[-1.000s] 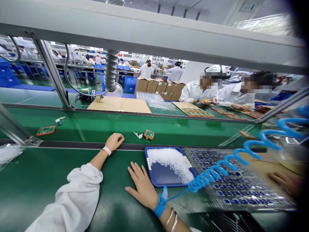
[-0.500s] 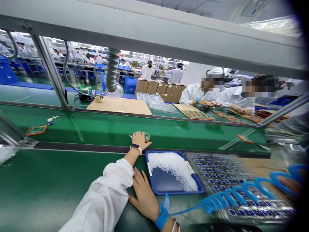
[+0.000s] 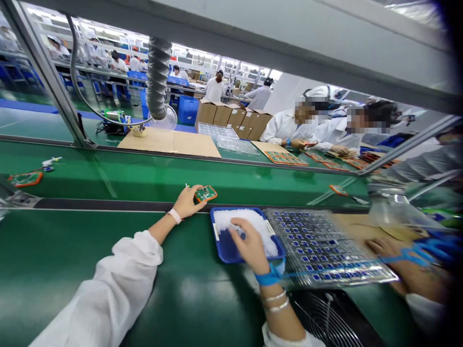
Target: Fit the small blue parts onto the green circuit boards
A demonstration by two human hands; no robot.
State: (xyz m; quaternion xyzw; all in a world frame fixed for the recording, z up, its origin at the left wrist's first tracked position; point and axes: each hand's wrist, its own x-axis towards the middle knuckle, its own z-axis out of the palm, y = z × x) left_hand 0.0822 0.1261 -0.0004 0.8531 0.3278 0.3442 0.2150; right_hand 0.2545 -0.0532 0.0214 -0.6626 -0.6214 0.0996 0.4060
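My left hand [image 3: 188,201] grips a small green circuit board [image 3: 206,193] with an orange edge, thumb and fingers at its left side, over the dark strip along the green conveyor belt [image 3: 144,180]. Behind that hand a small white and yellow tip shows. My right hand [image 3: 250,241], with a blue wrist strap, is over the blue tray [image 3: 224,257] of small white pieces [image 3: 258,224]. Its thumb and forefinger curl towards each other in a pinch; whatever is between them is too small to make out.
Right of the tray lies a clear blister tray [image 3: 307,241] with rows of blue-and-dark parts. Another person's hand [image 3: 388,253] is beyond it. A black fan-like unit [image 3: 333,318] sits at the front. More boards [image 3: 27,179] lie on the belt; two co-workers sit across.
My left hand has lifted the circuit board off the belt and drawn it slightly left. My right hand has moved from beside my left sleeve to over the tray, fingers curling in.
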